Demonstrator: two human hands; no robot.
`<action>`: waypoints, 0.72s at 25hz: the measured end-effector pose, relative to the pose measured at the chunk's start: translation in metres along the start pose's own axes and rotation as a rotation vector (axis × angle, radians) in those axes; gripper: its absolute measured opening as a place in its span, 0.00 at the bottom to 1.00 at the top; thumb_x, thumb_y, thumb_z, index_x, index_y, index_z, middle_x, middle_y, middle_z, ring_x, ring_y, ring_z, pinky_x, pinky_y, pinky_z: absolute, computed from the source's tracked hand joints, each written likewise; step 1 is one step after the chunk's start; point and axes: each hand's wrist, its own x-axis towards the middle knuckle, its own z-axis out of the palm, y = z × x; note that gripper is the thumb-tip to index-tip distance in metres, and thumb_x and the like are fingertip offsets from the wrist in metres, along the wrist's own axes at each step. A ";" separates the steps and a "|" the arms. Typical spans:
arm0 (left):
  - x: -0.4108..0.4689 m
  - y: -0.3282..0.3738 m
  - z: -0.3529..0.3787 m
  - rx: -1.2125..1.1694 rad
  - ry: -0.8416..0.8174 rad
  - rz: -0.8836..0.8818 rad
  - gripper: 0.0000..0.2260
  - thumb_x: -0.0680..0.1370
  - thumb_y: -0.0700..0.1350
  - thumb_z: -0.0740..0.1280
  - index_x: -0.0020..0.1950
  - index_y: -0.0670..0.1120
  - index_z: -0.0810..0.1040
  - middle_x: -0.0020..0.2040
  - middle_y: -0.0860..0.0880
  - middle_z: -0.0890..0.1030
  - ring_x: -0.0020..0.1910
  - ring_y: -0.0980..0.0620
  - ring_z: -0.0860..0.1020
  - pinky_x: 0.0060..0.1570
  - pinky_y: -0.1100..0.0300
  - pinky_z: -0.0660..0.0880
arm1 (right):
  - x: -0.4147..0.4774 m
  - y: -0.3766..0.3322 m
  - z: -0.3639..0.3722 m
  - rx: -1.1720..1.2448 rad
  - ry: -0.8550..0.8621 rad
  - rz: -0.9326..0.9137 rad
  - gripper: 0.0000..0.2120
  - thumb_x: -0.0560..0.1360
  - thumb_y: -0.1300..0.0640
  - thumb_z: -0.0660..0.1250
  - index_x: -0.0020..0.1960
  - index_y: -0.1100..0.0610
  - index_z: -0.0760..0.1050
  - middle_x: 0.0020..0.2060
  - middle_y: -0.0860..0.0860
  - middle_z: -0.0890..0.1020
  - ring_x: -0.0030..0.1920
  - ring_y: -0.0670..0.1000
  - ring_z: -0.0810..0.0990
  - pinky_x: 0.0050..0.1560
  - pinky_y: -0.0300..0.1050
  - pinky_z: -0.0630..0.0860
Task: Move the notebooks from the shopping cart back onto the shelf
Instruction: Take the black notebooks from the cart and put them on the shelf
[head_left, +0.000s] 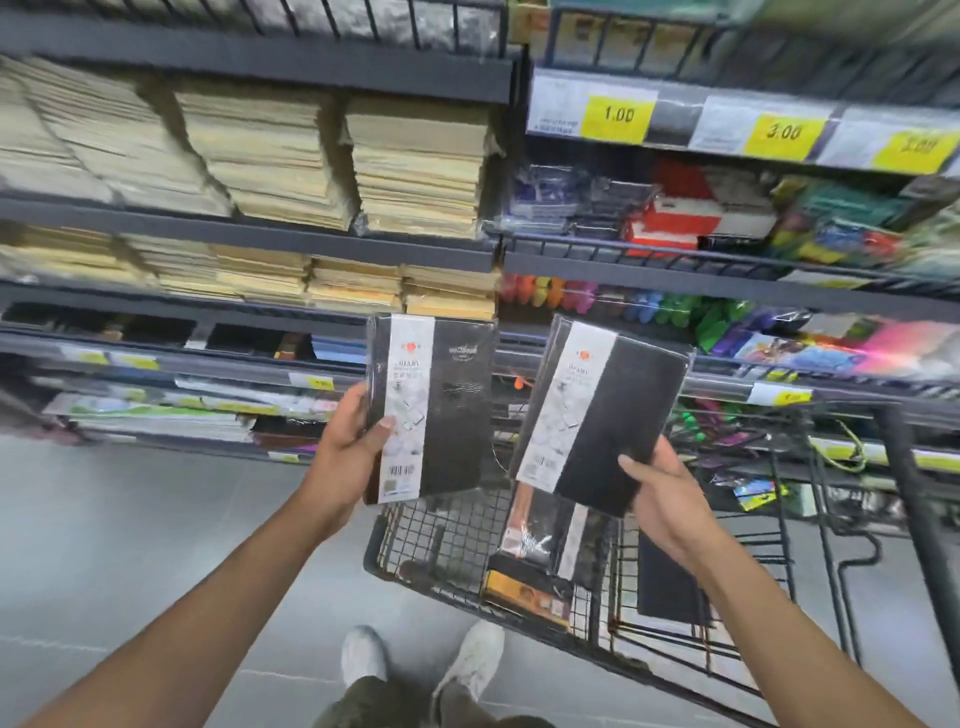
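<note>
- While both notebooks are lifted clear of the shopping cart (447, 540), neither has reached the shelf (249, 236) yet, so I judge this trip roughly half done.
- My left hand (353, 441) grips the first notebook (447, 405), black and wrapped, at its lower left edge, thumb on the cover, fingers curled round it.
- My right hand (660, 493) holds the second notebook (608, 415), tilted, by its lower right corner, fingers closed on it.
- Both hang in the air between cart and shelf, touching neither.
- Other notebooks (545, 551) lie in the cart, so I reckon more trips are left.
</note>
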 end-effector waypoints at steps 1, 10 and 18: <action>-0.004 0.005 -0.006 -0.017 0.005 0.010 0.18 0.84 0.34 0.59 0.65 0.55 0.72 0.58 0.56 0.85 0.55 0.55 0.84 0.48 0.56 0.83 | -0.002 -0.006 0.010 0.006 -0.016 -0.012 0.27 0.79 0.75 0.57 0.74 0.57 0.69 0.68 0.54 0.79 0.69 0.56 0.76 0.71 0.58 0.70; -0.044 0.027 -0.091 -0.160 0.150 0.124 0.19 0.83 0.33 0.59 0.71 0.50 0.70 0.65 0.53 0.82 0.62 0.50 0.82 0.55 0.51 0.82 | -0.018 -0.017 0.114 -0.005 -0.153 -0.044 0.25 0.80 0.74 0.55 0.66 0.51 0.74 0.68 0.56 0.79 0.69 0.56 0.76 0.69 0.56 0.73; -0.134 0.006 -0.222 -0.266 0.327 0.218 0.20 0.83 0.32 0.59 0.72 0.47 0.70 0.67 0.50 0.81 0.62 0.50 0.81 0.60 0.50 0.79 | -0.082 0.026 0.246 -0.121 -0.199 -0.006 0.32 0.80 0.76 0.54 0.81 0.59 0.55 0.76 0.55 0.67 0.73 0.53 0.67 0.74 0.48 0.62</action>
